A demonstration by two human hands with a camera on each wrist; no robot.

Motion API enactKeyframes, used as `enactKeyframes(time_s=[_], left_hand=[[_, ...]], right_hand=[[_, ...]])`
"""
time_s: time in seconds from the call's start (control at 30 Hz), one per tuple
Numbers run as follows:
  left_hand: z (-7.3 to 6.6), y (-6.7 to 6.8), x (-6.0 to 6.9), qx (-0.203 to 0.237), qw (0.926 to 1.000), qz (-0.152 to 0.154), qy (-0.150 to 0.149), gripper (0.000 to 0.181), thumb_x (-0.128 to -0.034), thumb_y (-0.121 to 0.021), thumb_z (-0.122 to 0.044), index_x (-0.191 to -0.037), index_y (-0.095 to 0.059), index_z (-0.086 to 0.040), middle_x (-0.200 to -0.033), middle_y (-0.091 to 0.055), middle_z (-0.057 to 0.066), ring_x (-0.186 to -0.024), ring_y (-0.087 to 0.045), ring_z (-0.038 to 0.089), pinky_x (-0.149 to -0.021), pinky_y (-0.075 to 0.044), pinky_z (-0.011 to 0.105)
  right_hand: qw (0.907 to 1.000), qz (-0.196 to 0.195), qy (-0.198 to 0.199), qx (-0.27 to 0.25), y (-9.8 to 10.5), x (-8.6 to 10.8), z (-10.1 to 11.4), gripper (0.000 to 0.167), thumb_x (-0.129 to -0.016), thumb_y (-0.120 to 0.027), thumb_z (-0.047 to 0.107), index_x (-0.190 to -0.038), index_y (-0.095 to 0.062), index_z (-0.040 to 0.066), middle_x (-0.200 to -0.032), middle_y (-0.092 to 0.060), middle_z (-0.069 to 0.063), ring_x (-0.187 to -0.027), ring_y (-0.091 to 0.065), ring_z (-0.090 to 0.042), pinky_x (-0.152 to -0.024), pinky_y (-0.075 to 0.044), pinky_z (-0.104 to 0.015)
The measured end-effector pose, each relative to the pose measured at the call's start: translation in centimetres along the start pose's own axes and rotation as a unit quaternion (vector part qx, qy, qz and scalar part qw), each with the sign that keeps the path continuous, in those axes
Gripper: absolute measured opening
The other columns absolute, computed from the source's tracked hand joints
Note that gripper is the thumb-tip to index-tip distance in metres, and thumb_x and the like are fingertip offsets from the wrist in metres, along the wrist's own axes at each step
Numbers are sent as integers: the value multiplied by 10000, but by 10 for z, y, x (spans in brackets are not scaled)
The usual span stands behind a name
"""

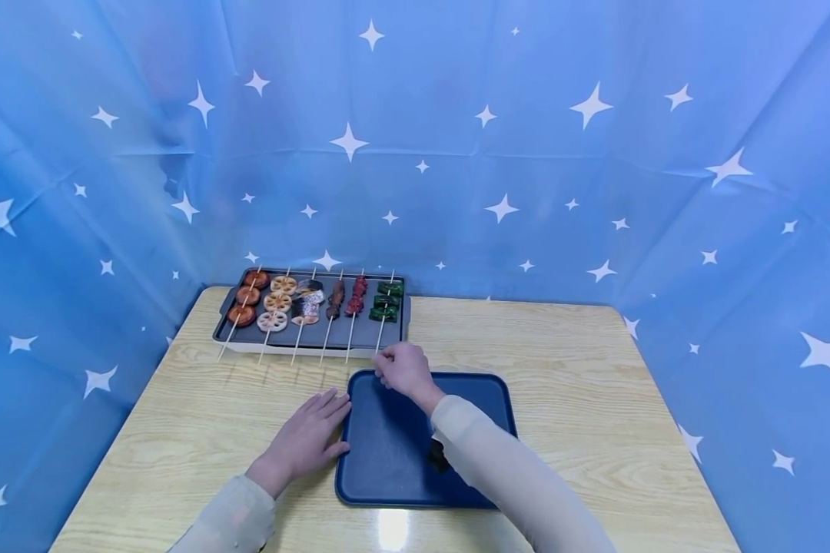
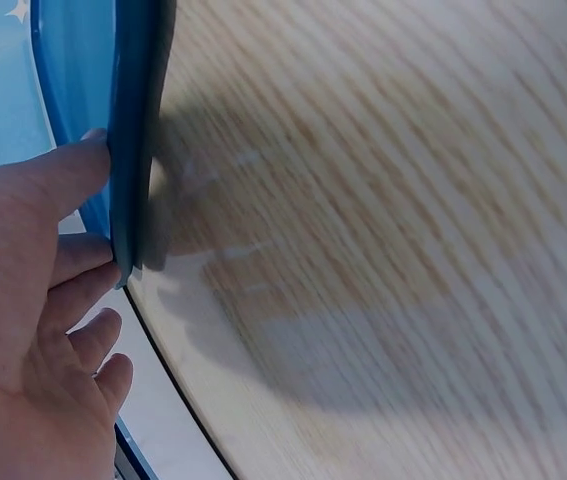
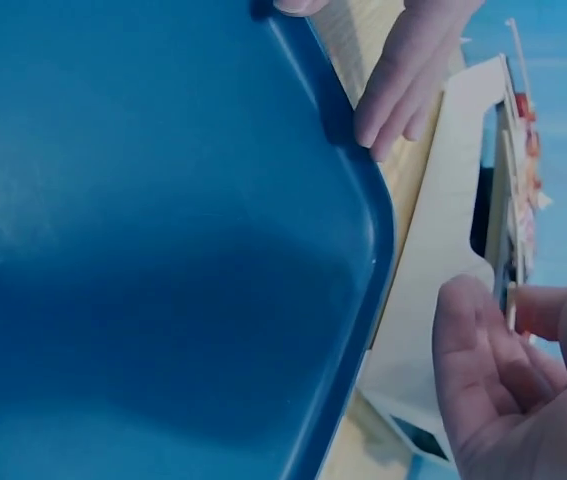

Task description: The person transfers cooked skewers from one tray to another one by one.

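Observation:
My right hand (image 1: pixel 406 370) pinches the lower end of the stick of a green pepper skewer (image 1: pixel 384 302), and in the right wrist view the stick end (image 3: pixel 511 305) shows between thumb and fingers. The green pieces lie at the right end of a dark, flat grill (image 1: pixel 325 338). A blue rectangular tray (image 1: pixel 380 480) lies in front of the grill, under my right forearm. With its fingers extended, my left hand (image 1: pixel 304 438) touches the tray's left edge; the left wrist view shows its fingertips (image 2: pixel 93 165) against the rim.
Left of the green skewer, several others lie side by side on the grill: brown rounds (image 1: pixel 242 315), lotus root slices (image 1: pixel 272 321), fish pieces (image 1: pixel 306 309), brown meat (image 1: pixel 335 301) and red meat (image 1: pixel 356 298). Their sticks overhang the front edge. A starry blue curtain (image 1: pixel 449 115) surrounds the wooden table (image 1: pixel 581 399).

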State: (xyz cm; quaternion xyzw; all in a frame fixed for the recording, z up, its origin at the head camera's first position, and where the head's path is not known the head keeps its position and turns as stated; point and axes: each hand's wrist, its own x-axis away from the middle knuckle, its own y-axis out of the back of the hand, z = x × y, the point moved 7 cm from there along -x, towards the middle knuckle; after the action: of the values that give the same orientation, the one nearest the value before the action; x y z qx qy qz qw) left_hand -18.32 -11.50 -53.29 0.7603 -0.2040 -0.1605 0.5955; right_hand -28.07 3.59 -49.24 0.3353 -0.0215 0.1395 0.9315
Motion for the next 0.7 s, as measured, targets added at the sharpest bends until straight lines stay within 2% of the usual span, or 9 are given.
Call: enactKeyframes(time_s=[0.17, 0.43, 0.6, 0.7], left_hand=[[-2, 0, 0, -22, 10000, 61, 5, 649, -891, -680, -412, -1392, -521, -30, -1484, -485, 112, -1430, -369, 327, -1195, -297, 498], [-3, 1, 0, 3, 10000, 83, -5, 643, -896, -675, -400, -1394, -516, -26, -1484, -484, 116, -1431, -364, 334, -1198, -290, 501], [-2, 0, 0, 3, 10000, 50, -15, 646, -890, -681, -405, -1390, -522, -28, -1479, -490, 114, -1428, -370, 332, -1200, -289, 498], [-1, -1, -1, -18, 10000, 58, 12, 649, -886, -683, -414, -1391, -525, -38, -1479, -493, 104, -1431, -370, 322, -1204, -285, 489]], right_hand=[[9977, -11, -289, -614, -1, -3, -5, 243, -973, -582, 176, -928, -752, 9, -793, -739, -104, -604, -683, -109, -584, -599, -255], [9931, 142, -519, -1046, 0, -5, -8, 210, -953, -612, 135, -1016, -728, -28, -848, -743, -149, -746, -734, -256, -636, -616, -279], [9921, 163, -562, -1113, 5, -4, -8, 193, -947, -608, 126, -1016, -717, -17, -860, -741, -135, -844, -726, -324, -675, -618, -296], [9884, 222, -671, -1346, 7, -4, -8, 211, -947, -600, 118, -1050, -700, -37, -910, -740, -169, -913, -710, -369, -707, -620, -311]])
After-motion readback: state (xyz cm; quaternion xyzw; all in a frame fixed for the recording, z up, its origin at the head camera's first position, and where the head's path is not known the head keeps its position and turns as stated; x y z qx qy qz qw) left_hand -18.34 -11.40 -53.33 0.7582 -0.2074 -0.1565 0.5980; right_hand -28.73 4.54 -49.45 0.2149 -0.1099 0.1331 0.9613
